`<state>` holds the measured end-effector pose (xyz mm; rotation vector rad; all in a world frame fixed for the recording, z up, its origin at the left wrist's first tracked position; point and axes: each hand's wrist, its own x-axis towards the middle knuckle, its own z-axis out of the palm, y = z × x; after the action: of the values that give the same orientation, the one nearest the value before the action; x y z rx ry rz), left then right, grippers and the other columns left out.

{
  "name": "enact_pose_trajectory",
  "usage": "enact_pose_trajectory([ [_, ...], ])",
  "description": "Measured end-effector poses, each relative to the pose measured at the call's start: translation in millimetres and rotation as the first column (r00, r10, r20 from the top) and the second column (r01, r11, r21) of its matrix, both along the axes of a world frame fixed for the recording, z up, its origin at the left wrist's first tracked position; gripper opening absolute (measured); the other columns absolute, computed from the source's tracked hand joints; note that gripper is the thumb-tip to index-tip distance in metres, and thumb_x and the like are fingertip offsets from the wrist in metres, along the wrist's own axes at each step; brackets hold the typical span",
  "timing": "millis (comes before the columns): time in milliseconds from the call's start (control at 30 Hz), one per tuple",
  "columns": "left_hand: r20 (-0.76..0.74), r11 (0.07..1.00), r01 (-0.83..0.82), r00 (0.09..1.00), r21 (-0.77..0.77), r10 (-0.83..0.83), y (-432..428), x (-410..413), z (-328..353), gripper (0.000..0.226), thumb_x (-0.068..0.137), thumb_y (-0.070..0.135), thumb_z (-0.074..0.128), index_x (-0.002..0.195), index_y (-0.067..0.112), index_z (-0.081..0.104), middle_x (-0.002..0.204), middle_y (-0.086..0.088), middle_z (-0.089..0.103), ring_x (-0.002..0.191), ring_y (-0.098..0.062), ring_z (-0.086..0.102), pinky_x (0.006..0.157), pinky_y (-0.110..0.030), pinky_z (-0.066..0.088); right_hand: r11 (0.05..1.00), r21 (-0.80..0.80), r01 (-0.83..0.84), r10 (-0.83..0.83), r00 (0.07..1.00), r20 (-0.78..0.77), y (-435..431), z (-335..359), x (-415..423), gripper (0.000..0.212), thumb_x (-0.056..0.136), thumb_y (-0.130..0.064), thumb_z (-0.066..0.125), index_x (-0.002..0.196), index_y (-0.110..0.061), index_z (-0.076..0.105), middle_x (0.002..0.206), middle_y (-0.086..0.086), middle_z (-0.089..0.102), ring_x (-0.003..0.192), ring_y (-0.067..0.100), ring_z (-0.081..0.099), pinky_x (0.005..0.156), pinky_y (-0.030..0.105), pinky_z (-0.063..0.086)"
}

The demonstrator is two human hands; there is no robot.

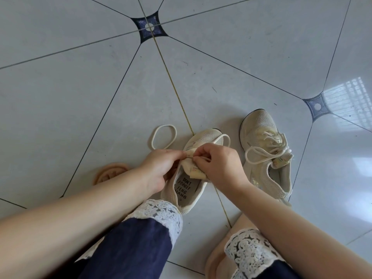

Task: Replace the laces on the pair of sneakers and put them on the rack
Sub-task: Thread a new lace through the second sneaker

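Two cream mesh sneakers stand on the tiled floor, toes pointing away from me. The near sneaker [188,186] sits between my knees, its printed insole showing. My left hand [159,168] and my right hand [219,164] meet over its tongue and eyelets, fingers curled and pinching there. A cream lace [163,135] loops out onto the floor to the left, and another stretch of it arcs over the toe. The second sneaker [267,152] stands to the right, laced, with a loose bow.
A tan slipper [109,174] lies partly hidden behind my left forearm. My legs in navy trousers with white lace cuffs [159,214] fill the bottom of the view. Grey floor tiles [80,87] with dark corner insets stretch ahead. No rack is in view.
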<state>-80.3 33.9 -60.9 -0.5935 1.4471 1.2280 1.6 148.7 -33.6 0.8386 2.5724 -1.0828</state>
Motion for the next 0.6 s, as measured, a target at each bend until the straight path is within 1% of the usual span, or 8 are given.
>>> enact_pose_trajectory([
  [67,0.018,1.000,-0.018,1.000,0.005,0.018,0.3,1.1,0.4,0.010,0.081,0.006,0.063,0.072,0.007,0.067,0.066,-0.010,0.065,0.064,-0.023,0.061,0.065,-0.030,0.050,1.000,0.026,-0.015,0.015,1.000,0.001,-1.8,0.0,0.5,0.008,0.081,-0.015,0.062,0.080,-0.013,0.070,0.073,0.001,0.069,0.071,0.017,0.062,0.067,0.035,0.052],
  [133,0.028,0.999,-0.033,0.999,0.004,0.033,0.3,2.2,0.0,0.013,0.081,0.006,0.062,0.069,0.006,0.067,0.064,-0.011,0.064,0.063,-0.023,0.060,0.066,-0.031,0.050,0.999,0.038,-0.015,0.015,1.000,0.010,-3.2,-0.9,0.6,0.008,0.080,-0.014,0.061,0.078,-0.012,0.069,0.071,0.001,0.068,0.070,0.018,0.061,0.066,0.036,0.052],
  [233,0.031,0.999,-0.046,0.998,0.010,0.046,0.4,3.4,0.7,0.010,0.080,0.007,0.063,0.072,0.006,0.068,0.064,-0.011,0.066,0.064,-0.024,0.062,0.070,-0.033,0.051,0.999,0.042,-0.004,0.003,1.000,0.021,-4.2,-1.7,1.2,0.007,0.078,-0.014,0.061,0.076,-0.011,0.068,0.069,0.001,0.066,0.067,0.018,0.060,0.064,0.036,0.052],
  [333,0.013,0.999,-0.042,0.999,0.027,0.042,-0.8,4.4,1.3,0.007,0.080,0.008,0.065,0.074,0.007,0.069,0.069,-0.012,0.068,0.070,-0.026,0.064,0.075,-0.036,0.052,1.000,0.030,0.002,-0.003,0.999,0.047,-2.6,-2.9,0.4,0.008,0.078,-0.015,0.061,0.076,-0.011,0.068,0.068,0.002,0.066,0.067,0.018,0.060,0.064,0.036,0.052],
  [400,-0.025,0.998,-0.031,0.999,0.047,0.032,-2.1,5.5,1.7,0.006,0.079,0.010,0.067,0.074,0.010,0.070,0.070,-0.010,0.070,0.070,-0.024,0.065,0.072,-0.034,0.053,1.000,0.019,-0.009,0.007,0.997,0.078,-1.0,-3.4,-1.8,0.009,0.078,-0.016,0.061,0.076,-0.011,0.068,0.069,0.003,0.067,0.068,0.019,0.060,0.064,0.036,0.052],
  [500,-0.135,0.997,0.027,0.991,0.073,-0.017,-4.7,6.0,3.6,0.003,0.078,0.012,0.069,0.077,0.010,0.072,0.072,-0.009,0.071,0.069,-0.019,0.068,0.061,-0.026,0.054,1.000,0.008,-0.030,0.029,0.995,0.096,0.6,-4.0,-4.1,0.009,0.078,-0.017,0.061,0.076,-0.012,0.067,0.070,0.003,0.067,0.068,0.019,0.060,0.065,0.035,0.052],
  [600,-0.260,0.985,0.144,0.959,0.094,-0.116,-7.5,4.1,5.1,0.008,0.078,0.017,0.070,0.079,0.010,0.073,0.077,-0.009,0.072,0.075,-0.019,0.069,0.063,-0.025,0.053,0.999,0.017,-0.047,0.046,0.996,0.078,0.9,-3.7,-2.3,0.010,0.080,-0.018,0.060,0.078,-0.012,0.068,0.072,0.001,0.068,0.070,0.018,0.061,0.066,0.035,0.051],
])
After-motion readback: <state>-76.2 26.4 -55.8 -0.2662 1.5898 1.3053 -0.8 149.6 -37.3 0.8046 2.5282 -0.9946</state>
